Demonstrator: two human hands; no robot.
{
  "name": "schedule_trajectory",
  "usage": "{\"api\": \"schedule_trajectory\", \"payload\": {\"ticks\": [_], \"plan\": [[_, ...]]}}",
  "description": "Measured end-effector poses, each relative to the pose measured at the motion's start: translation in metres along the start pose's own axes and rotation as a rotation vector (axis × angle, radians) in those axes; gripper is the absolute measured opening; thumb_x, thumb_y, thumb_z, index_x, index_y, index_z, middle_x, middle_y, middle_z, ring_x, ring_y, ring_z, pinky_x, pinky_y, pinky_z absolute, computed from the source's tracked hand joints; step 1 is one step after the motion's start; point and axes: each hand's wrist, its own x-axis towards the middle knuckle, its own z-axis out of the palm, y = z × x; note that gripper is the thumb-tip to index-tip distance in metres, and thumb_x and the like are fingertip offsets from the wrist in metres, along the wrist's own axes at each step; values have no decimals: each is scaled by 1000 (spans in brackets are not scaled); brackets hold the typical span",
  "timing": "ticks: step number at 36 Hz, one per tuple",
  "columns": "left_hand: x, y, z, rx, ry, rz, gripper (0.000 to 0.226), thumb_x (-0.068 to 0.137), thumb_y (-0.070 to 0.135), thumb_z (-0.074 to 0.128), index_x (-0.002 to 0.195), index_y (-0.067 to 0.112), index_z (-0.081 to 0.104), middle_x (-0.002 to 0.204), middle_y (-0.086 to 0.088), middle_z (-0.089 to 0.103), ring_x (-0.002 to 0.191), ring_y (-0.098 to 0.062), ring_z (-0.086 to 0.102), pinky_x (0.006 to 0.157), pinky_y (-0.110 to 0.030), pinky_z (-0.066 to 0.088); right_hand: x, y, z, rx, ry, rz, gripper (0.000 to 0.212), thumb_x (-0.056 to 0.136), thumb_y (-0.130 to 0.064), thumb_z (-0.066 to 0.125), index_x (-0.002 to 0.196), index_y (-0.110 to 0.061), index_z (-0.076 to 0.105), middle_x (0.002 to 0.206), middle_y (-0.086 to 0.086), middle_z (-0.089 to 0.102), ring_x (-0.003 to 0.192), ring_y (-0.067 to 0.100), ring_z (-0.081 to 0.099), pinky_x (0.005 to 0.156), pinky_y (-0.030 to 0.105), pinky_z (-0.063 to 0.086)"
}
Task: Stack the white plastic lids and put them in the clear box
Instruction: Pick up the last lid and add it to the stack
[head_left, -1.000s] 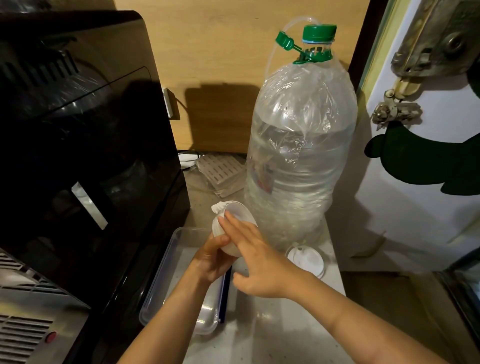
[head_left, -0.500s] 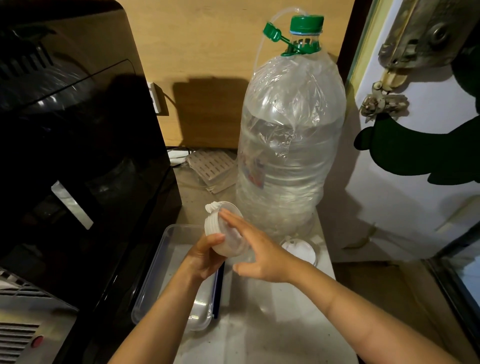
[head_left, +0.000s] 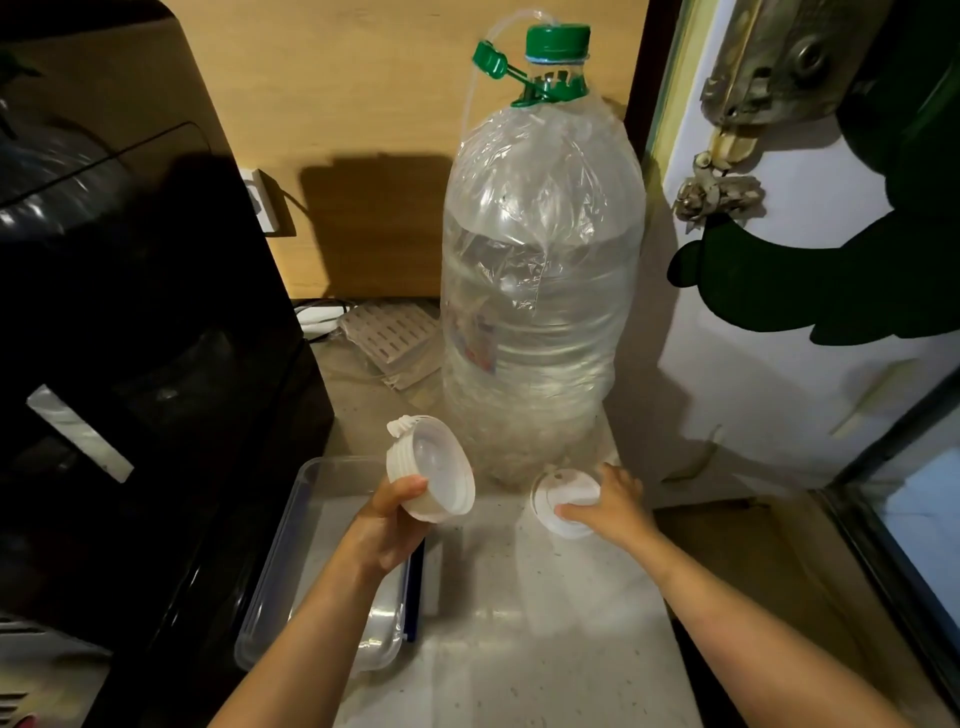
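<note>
My left hand holds a stack of white plastic lids tilted on edge, above the far end of the clear box. The box lies on the counter beside the black appliance, and my forearm hides part of it. A single white lid lies flat on the counter at the foot of the big water bottle. My right hand rests on that lid's right side, fingers curled over its rim and thumb at its near edge.
A large clear water bottle with a green cap stands right behind the lids. A black appliance fills the left side. A slotted white part lies at the back. The counter's right edge drops off beside a white door.
My right hand left the stack in my left hand and moved right and down onto the single lid on the counter. The stack stayed in my left hand.
</note>
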Motion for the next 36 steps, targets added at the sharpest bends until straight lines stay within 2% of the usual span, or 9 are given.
{"api": "schedule_trajectory", "payload": {"ticks": [6,11,24,26,30,33,36], "plan": [[1,-3,-2,-4,1,-23,99,11,34,91,100,20,50,93,-9,49,85,-21,50,53,-23,57,-2,-5,11,-87,25,12,105,62,-59,74,139,-7,25,148,9,24,135,29,20,106,38,32],[2,-4,-4,3,5,-30,98,11,35,91,99,22,50,92,-9,49,84,-21,50,53,-23,57,-2,-9,15,-105,40,30,105,59,-60,74,137,-8,27,146,9,28,134,28,24,106,37,33],[6,-7,-5,20,0,-31,98,11,36,90,100,20,49,91,-8,49,83,-20,50,54,-22,57,-2,-14,18,-89,117,6,95,56,-48,81,129,-6,36,138,13,43,129,29,35,105,35,34],[7,-7,-5,19,3,-30,99,11,36,90,100,20,49,91,-9,48,83,-20,50,53,-22,57,-2,-16,17,-84,117,-14,95,56,-43,83,129,-6,35,138,13,41,129,30,35,105,35,35],[9,-8,-7,11,13,-41,101,11,35,90,101,22,48,93,-8,47,84,-20,49,53,-23,57,-5,-21,17,-23,82,-72,96,55,-31,88,129,-9,31,138,12,33,126,30,37,94,39,46],[10,-8,-8,7,12,-44,101,12,35,91,102,23,48,95,-8,48,86,-21,49,54,-24,57,-6,-24,17,-4,112,-105,96,59,-27,86,133,-9,28,139,13,30,127,31,36,95,39,46],[10,-8,-8,12,6,-45,101,12,35,91,103,23,47,95,-8,47,86,-21,49,54,-24,58,-7,-26,15,21,124,-118,85,67,-20,82,133,-6,30,139,14,30,126,31,39,96,37,44]]}}
